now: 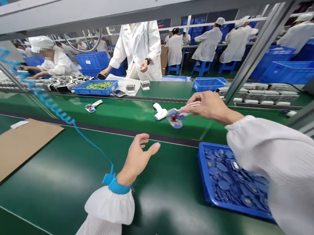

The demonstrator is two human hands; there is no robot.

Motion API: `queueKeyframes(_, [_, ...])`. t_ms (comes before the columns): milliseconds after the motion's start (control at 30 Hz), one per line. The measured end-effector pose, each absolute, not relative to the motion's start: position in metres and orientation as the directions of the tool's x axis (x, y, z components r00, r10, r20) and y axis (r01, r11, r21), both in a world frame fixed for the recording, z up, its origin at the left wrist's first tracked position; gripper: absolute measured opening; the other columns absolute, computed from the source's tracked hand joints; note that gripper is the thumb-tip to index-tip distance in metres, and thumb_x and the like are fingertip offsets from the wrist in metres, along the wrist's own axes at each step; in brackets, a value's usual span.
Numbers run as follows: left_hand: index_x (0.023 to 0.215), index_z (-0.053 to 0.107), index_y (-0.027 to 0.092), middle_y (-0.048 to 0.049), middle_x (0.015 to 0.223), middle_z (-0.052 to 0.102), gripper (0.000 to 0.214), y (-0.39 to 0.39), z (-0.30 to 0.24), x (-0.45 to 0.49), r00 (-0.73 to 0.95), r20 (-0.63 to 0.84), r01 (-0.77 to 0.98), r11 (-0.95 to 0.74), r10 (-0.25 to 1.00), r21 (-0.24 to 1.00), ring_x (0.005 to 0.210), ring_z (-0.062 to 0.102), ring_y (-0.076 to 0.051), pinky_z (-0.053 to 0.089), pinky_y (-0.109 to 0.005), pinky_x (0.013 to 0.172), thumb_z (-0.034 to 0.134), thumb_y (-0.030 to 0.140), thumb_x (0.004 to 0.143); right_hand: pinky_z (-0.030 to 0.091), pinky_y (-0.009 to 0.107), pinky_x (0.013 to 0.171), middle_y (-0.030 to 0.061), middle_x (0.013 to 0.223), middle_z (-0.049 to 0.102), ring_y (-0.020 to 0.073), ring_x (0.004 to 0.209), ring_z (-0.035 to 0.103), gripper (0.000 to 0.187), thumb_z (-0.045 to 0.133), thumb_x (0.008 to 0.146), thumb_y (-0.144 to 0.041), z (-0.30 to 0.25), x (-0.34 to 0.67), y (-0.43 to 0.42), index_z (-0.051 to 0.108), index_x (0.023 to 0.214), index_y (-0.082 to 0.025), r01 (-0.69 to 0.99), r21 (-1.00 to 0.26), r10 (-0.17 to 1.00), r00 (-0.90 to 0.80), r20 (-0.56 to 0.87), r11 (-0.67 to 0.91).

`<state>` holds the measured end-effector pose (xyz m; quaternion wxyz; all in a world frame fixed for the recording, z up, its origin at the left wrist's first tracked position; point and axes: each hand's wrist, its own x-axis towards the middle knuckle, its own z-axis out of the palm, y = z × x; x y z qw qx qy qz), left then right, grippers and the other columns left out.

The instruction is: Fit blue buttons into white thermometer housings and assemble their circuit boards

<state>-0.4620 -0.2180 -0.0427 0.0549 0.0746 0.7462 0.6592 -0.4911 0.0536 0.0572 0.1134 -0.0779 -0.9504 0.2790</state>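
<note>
My right hand (208, 105) reaches out over the conveyor belt (121, 114), fingers pinched on a thin pair of tweezers (190, 105). Just below its tip sits a small device (175, 117) with a white handle (160, 112) and a blue round part. My left hand (137, 158) hovers above the green bench with fingers loosely spread and holds nothing; a blue wrist strap (116, 184) with a coiled cord (48, 104) circles its wrist. A blue tray (204, 172) of several blue round parts lies under my right forearm.
A brown cardboard sheet (5, 151) lies at the left. Another device (93, 106) rests on the belt. Across it, a blue tray of green parts (100, 86) and people in white coats (138, 49). Grey frame bars (257, 50) cross overhead.
</note>
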Motion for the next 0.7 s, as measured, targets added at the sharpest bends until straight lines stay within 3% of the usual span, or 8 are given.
queueKeyframes(67, [0.126,0.057,0.019,-0.0115,0.134,0.059,0.058,-0.208,-0.03,-0.444,-0.951,0.149,0.165,0.04,0.271,0.985,0.125,0.054,-0.025,0.04,-0.037,0.106,0.084,0.04,0.079,0.049,0.029,0.056,0.0047,0.07,0.072,0.0186,0.062,0.067,0.039,0.084,0.07,-0.051,0.067,-0.44,0.031,0.068,0.081,-0.017,-0.057,-0.782,0.193,-0.956,0.222,0.621])
queueKeyframes(167, [0.117,0.062,0.017,-0.0078,0.104,0.069,0.046,-0.204,-0.024,-0.408,-0.881,0.157,0.137,-0.076,0.447,0.988,0.094,0.063,-0.02,0.046,-0.032,0.085,0.078,0.047,0.085,0.046,0.028,0.055,0.0011,0.07,0.071,0.0172,0.063,0.065,0.033,0.082,0.074,-0.049,0.047,-0.355,-0.002,0.066,0.078,-0.02,-0.117,-0.837,0.183,-0.951,0.25,0.534])
queueKeyframes(233, [0.102,0.067,0.016,-0.0035,0.085,0.067,0.034,-0.207,-0.031,-0.38,-0.844,0.066,0.06,-0.03,0.532,0.998,0.077,0.059,-0.016,0.044,-0.028,0.072,0.077,0.043,0.085,0.049,0.032,0.064,0.0011,0.086,0.075,0.0192,0.075,0.068,0.026,0.071,0.085,-0.05,0.019,-0.303,-0.015,0.071,0.088,-0.024,-0.056,-0.792,0.186,-0.96,0.21,0.608])
queueKeyframes(367, [0.087,0.066,0.017,0.0017,0.079,0.064,0.02,-0.216,-0.054,-0.325,-0.804,-0.064,0.047,0.171,0.591,0.984,0.073,0.052,-0.013,0.038,-0.025,0.067,0.08,0.03,0.081,0.049,0.039,0.088,-0.0016,0.115,0.075,0.0226,0.107,0.066,0.024,0.06,0.096,-0.05,-0.035,-0.232,-0.034,0.073,0.109,-0.035,-0.02,-0.738,0.242,-0.938,0.248,0.675])
queueKeyframes(467, [0.088,0.065,0.019,0.0039,0.078,0.063,0.017,-0.219,-0.06,-0.298,-0.774,-0.065,0.133,0.262,0.63,0.956,0.072,0.052,-0.013,0.037,-0.026,0.067,0.078,0.028,0.084,0.043,0.037,0.086,-0.0051,0.107,0.075,0.0182,0.098,0.065,0.014,0.06,0.099,-0.039,-0.05,-0.209,-0.053,0.073,0.1,-0.034,-0.076,-0.681,0.204,-0.925,0.321,0.729])
queueKeyframes(567, [0.092,0.064,0.023,0.0039,0.086,0.065,0.01,-0.218,-0.058,-0.284,-0.748,-0.038,0.288,0.376,0.663,0.881,0.077,0.054,-0.015,0.036,-0.028,0.072,0.073,0.027,0.09,0.035,0.037,0.079,-0.0066,0.093,0.073,0.0148,0.081,0.06,0.022,0.055,0.102,-0.028,-0.041,-0.199,-0.067,0.071,0.086,-0.028,-0.123,-0.513,0.175,-0.852,0.494,0.85])
queueKeyframes(633, [0.095,0.064,0.024,0.0022,0.091,0.067,0.005,-0.218,-0.058,-0.283,-0.781,-0.041,0.357,0.5,0.623,0.789,0.082,0.056,-0.018,0.034,-0.03,0.073,0.067,0.027,0.093,0.032,0.038,0.079,-0.0057,0.089,0.073,0.0143,0.077,0.058,0.027,0.05,0.104,-0.024,-0.032,-0.193,-0.067,0.068,0.085,-0.026,-0.106,-0.418,0.169,-0.804,0.57,0.902])
queueKeyframes(700, [0.094,0.063,0.023,-0.0008,0.09,0.068,0.006,-0.218,-0.06,-0.287,-0.847,-0.069,0.3,0.582,0.527,0.756,0.082,0.058,-0.021,0.035,-0.031,0.073,0.067,0.028,0.091,0.034,0.038,0.08,-0.003,0.092,0.073,0.0159,0.079,0.06,0.024,0.049,0.104,-0.029,-0.032,-0.185,-0.055,0.067,0.089,-0.025,-0.025,-0.399,0.224,-0.793,0.566,0.917])
